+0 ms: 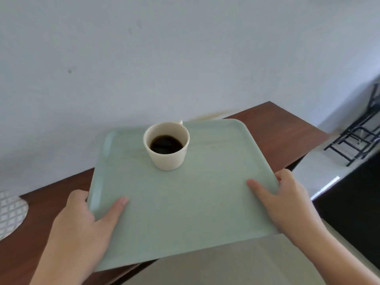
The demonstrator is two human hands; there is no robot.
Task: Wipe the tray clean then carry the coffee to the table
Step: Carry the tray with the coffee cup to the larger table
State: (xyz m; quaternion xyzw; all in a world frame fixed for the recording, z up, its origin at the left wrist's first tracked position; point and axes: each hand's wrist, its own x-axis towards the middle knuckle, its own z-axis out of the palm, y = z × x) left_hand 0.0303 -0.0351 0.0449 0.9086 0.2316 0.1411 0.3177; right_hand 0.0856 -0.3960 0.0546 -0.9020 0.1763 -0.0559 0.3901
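Observation:
A pale green tray (205,202) is held over a dark brown wooden table (275,130). On its far half stands a cream cup (166,148) with black coffee in it, its handle turned away from me. My left hand (82,227) grips the tray's left near corner, thumb on top and fingers underneath. My right hand (287,204) grips the right near corner the same way. I cannot tell whether the tray's far edge touches the table.
A plain pale wall rises right behind the table. A white cloth with a diamond pattern (11,212) lies at the table's left end. A black metal frame (357,136) stands on the floor at right. A dark surface (353,204) lies at the near right.

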